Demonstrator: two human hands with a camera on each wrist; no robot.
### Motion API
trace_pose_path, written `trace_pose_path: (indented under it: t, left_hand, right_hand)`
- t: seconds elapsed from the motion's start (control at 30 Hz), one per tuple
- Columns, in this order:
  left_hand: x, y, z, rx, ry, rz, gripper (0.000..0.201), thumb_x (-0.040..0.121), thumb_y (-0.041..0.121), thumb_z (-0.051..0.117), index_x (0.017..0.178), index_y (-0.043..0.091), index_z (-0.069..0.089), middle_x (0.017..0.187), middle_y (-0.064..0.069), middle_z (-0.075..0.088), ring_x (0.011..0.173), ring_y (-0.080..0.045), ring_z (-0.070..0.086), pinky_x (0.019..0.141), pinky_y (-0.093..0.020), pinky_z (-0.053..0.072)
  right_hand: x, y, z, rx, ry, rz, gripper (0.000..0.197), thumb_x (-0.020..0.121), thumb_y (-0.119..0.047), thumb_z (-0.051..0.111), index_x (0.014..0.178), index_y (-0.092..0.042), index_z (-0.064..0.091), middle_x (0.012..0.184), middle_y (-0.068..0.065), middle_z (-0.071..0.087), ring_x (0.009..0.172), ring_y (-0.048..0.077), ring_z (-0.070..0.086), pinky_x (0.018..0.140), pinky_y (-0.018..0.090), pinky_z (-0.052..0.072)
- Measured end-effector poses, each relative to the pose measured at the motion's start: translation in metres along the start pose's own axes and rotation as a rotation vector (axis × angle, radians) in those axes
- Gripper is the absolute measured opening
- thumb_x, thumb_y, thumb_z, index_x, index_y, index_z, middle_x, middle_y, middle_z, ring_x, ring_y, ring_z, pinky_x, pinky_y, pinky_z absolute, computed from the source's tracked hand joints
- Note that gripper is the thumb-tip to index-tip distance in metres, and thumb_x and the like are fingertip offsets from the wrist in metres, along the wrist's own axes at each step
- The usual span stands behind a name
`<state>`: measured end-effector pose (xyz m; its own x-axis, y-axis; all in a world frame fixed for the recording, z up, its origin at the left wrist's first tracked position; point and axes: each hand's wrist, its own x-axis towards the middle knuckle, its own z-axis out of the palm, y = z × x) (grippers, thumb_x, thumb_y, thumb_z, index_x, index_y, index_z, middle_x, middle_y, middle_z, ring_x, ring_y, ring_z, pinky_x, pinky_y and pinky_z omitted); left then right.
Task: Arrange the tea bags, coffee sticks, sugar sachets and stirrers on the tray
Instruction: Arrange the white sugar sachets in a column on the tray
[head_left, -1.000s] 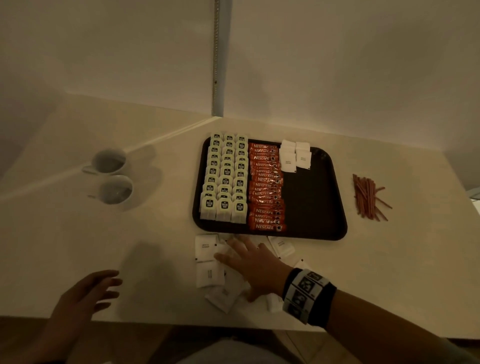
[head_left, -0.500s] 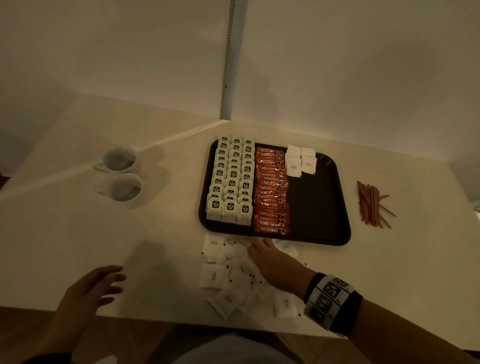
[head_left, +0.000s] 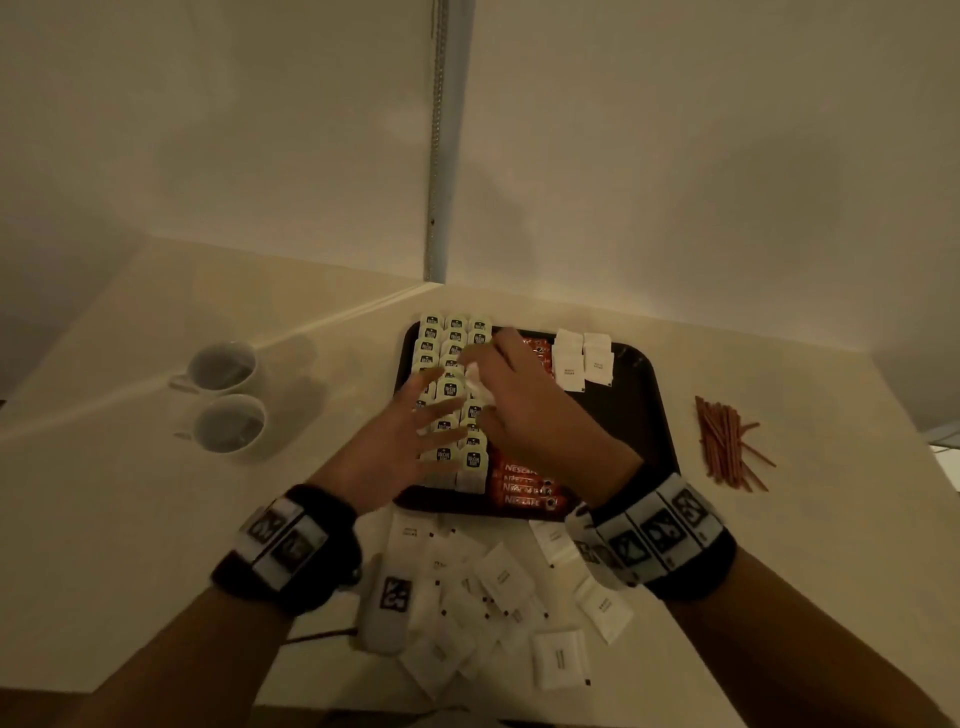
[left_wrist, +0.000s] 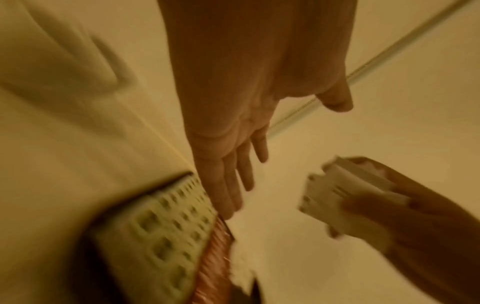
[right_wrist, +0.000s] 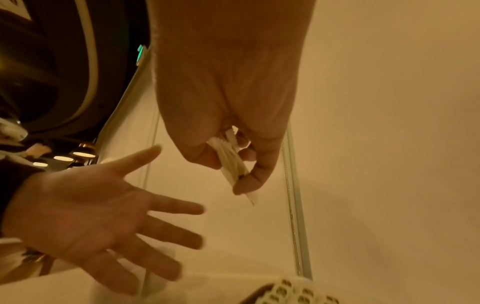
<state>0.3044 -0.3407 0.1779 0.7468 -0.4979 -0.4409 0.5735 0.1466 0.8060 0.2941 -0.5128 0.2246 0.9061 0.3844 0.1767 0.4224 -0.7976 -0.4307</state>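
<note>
The right hand (head_left: 524, 400) hangs over the tray, its thumb and fingers pinching a small stack of flat white paper sugar sachets (right_wrist: 233, 162); the edges show about four or five, too blurred to count surely. Just beside it the left hand (head_left: 395, 441) is spread, palm up, fingers straight and apart, holding nothing. Both wrists wear black bands with white marker tags.

Beneath them the dark rectangular tray (head_left: 644, 415) with rounded corners lies on the pale smooth table (head_left: 130, 545). On its left side stand three columns of pale tea bags (head_left: 475, 462), partly hidden by the hands; next to them runs one column of orange coffee sticks (head_left: 527, 486), only four plainly seen at the near end. At the far edge lie two short stacks of sachets (head_left: 582, 361).

On the table near the tray's front edge, roughly a dozen more loose sachets (head_left: 504, 577) overlap in a heap. To the right, well apart, lies a bundle of thin reddish stirrers (head_left: 724, 441), too many and too fine to count. To the left stand two white cups (head_left: 223, 395).
</note>
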Motion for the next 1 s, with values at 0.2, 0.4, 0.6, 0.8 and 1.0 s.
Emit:
trace_pose_path:
  t: [0.2, 0.4, 0.6, 0.8, 1.0]
  left_hand:
    - [0.035, 0.021, 0.059, -0.453, -0.087, -0.028, 0.069, 0.075, 0.067, 0.052, 0.124, 0.018, 0.059, 0.121, -0.009, 0.065, 0.109, -0.021, 0.064, 0.087, -0.028, 0.05]
    - [0.047, 0.016, 0.049, -0.596, -0.049, -0.023, 0.037, 0.085, 0.033, 0.053, 0.112, 0.009, 0.061, 0.096, -0.011, 0.069, 0.083, -0.022, 0.066, 0.067, -0.03, 0.058]
    - [0.049, 0.02, 0.046, -0.576, -0.096, -0.081, 0.038, 0.078, 0.022, 0.056, 0.111, 0.005, 0.058, 0.094, -0.02, 0.068, 0.079, -0.03, 0.067, 0.061, -0.032, 0.059]
    - [0.058, 0.021, 0.049, -0.438, -0.083, -0.085, 0.041, 0.08, 0.032, 0.057, 0.114, 0.009, 0.058, 0.09, -0.016, 0.067, 0.077, -0.024, 0.065, 0.058, -0.031, 0.057]
    - [0.068, 0.027, 0.051, -0.215, -0.021, -0.038, 0.029, 0.091, 0.034, 0.055, 0.103, 0.01, 0.064, 0.084, -0.012, 0.07, 0.074, -0.024, 0.065, 0.051, -0.029, 0.051]
  right_hand:
    - [0.021, 0.012, 0.012, -0.193, -0.007, -0.064, 0.055, 0.076, -0.009, 0.068, 0.124, 0.008, 0.049, 0.113, 0.018, 0.055, 0.104, 0.032, 0.049, 0.083, 0.041, 0.051]
    - [0.003, 0.034, -0.03, 0.478, -0.123, 0.211, 0.055, 0.081, -0.02, 0.071, 0.129, -0.03, 0.045, 0.124, -0.005, 0.043, 0.103, 0.008, 0.056, 0.08, 0.021, 0.055]
    - [-0.007, 0.051, -0.031, 0.5, 0.209, 0.36, 0.024, 0.09, -0.023, 0.059, 0.114, -0.027, 0.056, 0.114, -0.008, 0.051, 0.097, -0.001, 0.053, 0.075, 0.012, 0.048]
    - [-0.007, 0.06, -0.012, 0.592, 0.221, 0.457, 0.015, 0.086, -0.022, 0.064, 0.1, -0.024, 0.059, 0.098, -0.014, 0.059, 0.09, 0.0, 0.057, 0.069, 0.01, 0.051]
    - [-0.005, 0.07, -0.005, 0.627, 0.259, 0.484, 0.008, 0.087, -0.022, 0.064, 0.094, -0.023, 0.06, 0.093, -0.009, 0.063, 0.088, 0.002, 0.06, 0.066, 0.009, 0.049]
